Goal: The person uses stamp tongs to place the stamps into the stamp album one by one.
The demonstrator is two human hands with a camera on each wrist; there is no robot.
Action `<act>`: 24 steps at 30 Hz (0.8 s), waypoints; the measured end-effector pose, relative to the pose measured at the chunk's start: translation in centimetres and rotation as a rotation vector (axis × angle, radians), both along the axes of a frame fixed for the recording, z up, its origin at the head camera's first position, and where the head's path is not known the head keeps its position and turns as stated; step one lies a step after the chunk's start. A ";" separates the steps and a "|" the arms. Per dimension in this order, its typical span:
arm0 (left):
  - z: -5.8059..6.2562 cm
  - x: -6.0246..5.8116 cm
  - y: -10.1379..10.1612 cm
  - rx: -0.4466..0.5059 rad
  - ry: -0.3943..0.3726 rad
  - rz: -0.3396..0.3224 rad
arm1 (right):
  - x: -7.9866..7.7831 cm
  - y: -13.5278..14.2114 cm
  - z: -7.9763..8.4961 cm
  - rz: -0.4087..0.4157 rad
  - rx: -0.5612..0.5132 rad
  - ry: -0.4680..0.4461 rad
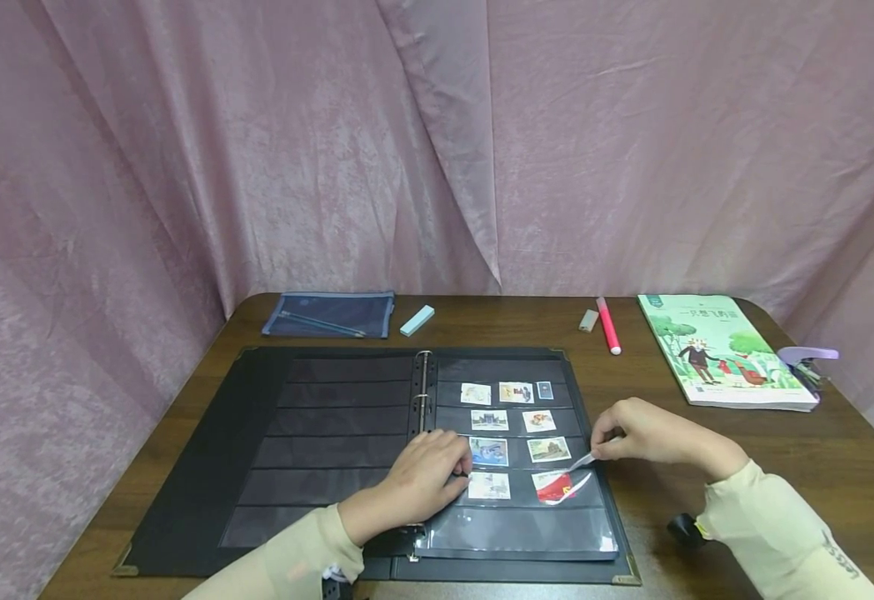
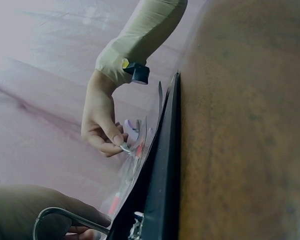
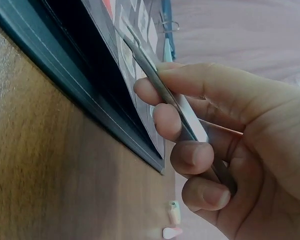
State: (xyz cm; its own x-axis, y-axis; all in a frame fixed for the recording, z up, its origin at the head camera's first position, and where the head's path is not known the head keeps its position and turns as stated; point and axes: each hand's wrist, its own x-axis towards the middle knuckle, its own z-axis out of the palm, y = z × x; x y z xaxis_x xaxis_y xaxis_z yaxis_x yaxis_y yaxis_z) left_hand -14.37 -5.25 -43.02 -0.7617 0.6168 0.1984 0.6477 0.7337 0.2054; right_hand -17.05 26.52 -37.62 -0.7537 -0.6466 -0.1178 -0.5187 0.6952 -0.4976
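My right hand [image 1: 642, 437] holds a pair of metal tweezers [image 3: 167, 95] between the thumb and fingers, at the right edge of the stamp album [image 1: 182, 467]. In the head view, the tweezer tips reach over a red and white stamp [image 1: 549, 486] at the right of the fourth row. Several other stamps lie in the clear strips above and beside it. My left hand [image 1: 422, 475] rests at the left side of that page, close to the binder rings [image 1: 423, 392], its fingertips near the fourth-row left stamp [image 1: 489, 486].
Behind the album lie a blue mesh pouch [image 1: 332, 312] and a light blue eraser-like block [image 1: 417, 321]. To the right are a small grey piece [image 1: 589, 321], a pink marker [image 1: 608, 325], a green book [image 1: 729, 350] and a purple-handled tool [image 1: 807, 356]. A pink curtain [image 1: 332, 150] hangs behind the table.
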 end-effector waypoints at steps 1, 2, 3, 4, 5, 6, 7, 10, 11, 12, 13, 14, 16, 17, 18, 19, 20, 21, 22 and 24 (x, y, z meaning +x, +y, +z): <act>0.0 0.0 0.0 0.000 0.000 0.000 | 0.0 0.1 0.0 0.004 -0.004 0.006; 0.0 0.0 0.0 -0.001 0.000 0.000 | 0.0 0.1 0.0 0.003 -0.005 0.008; 0.0 0.0 0.0 0.000 0.000 0.000 | 0.0 0.2 0.0 -0.003 -0.004 0.005; 0.0 0.0 0.0 -0.001 0.000 0.000 | 0.0 0.2 0.0 -0.007 -0.003 0.004; 0.0 0.0 0.0 0.000 -0.001 0.001 | 0.0 0.3 0.0 -0.007 -0.002 0.003; 0.0 0.0 0.0 0.000 -0.001 0.001 | 0.0 0.3 0.0 -0.007 -0.002 0.001; 0.0 0.0 0.0 0.000 0.000 0.001 | 0.0 0.3 0.0 -0.011 -0.001 -0.004; 0.0 0.0 0.0 0.000 0.000 0.002 | -0.1 0.4 0.0 -0.017 0.003 -0.017; -0.1 0.0 0.0 0.000 0.001 0.000 | -0.1 0.4 0.0 -0.019 0.004 -0.023; -0.1 0.0 0.0 0.000 0.001 0.000 | -0.1 0.5 0.0 -0.018 0.005 -0.026; -0.1 0.0 0.0 0.001 0.000 -0.001 | -0.1 0.5 0.0 -0.012 0.004 -0.023; -0.1 0.0 0.0 0.001 0.000 -0.002 | -0.1 0.5 0.1 -0.006 0.002 -0.019; -0.1 -0.1 0.0 0.000 0.000 -0.004 | -0.1 0.6 0.1 -0.001 0.001 -0.018; -0.1 -0.1 0.0 0.000 0.001 -0.006 | -0.1 0.6 0.1 0.005 0.000 -0.015; -0.1 -0.1 0.0 0.000 0.000 -0.005 | -0.1 0.7 0.2 0.008 -0.001 -0.015; -0.1 -0.1 0.0 0.000 0.000 -0.005 | -0.1 0.7 0.2 0.011 0.000 -0.018; 0.0 -0.1 0.0 0.001 0.000 -0.005 | -0.1 0.8 0.2 0.010 0.002 -0.024; 0.0 0.0 0.0 0.001 -0.001 -0.005 | -0.1 0.8 0.2 0.007 0.005 -0.030; 0.0 0.0 0.0 0.002 0.000 -0.005 | -0.1 0.8 0.3 0.008 0.007 -0.034; 0.0 0.0 0.0 0.003 -0.002 -0.004 | -0.2 0.9 0.3 0.002 0.011 -0.047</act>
